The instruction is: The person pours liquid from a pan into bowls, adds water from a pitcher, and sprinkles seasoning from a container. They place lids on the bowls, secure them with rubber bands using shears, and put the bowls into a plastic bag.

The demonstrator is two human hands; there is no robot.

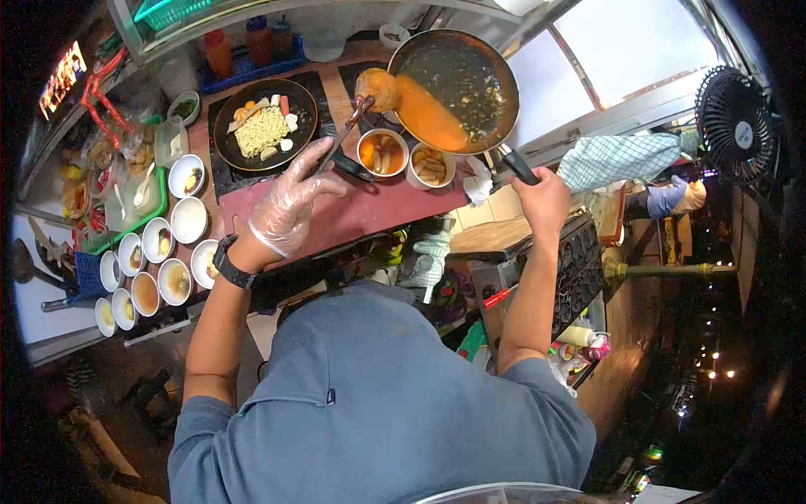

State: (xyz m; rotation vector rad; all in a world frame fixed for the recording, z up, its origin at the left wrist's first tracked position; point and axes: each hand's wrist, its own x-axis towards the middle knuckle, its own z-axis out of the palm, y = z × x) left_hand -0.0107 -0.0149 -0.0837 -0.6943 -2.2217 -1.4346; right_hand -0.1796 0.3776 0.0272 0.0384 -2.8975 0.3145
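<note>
My left hand, in a clear plastic glove, is closed around the handle of a ladle. The ladle's bowl is at the left rim of a tilted frying pan. My right hand grips that pan's black handle. Orange broth has pooled along the pan's lower side, with small bits stuck to the dark bottom. Just below the pan stand two bowls: one bowl has broth and pieces in it, the other bowl holds brownish pieces.
A second pan with noodles and toppings sits at the left. Several small white bowls fill the counter's left end, beside a green tray. A red board lies in front; a fan and checked cloth are right.
</note>
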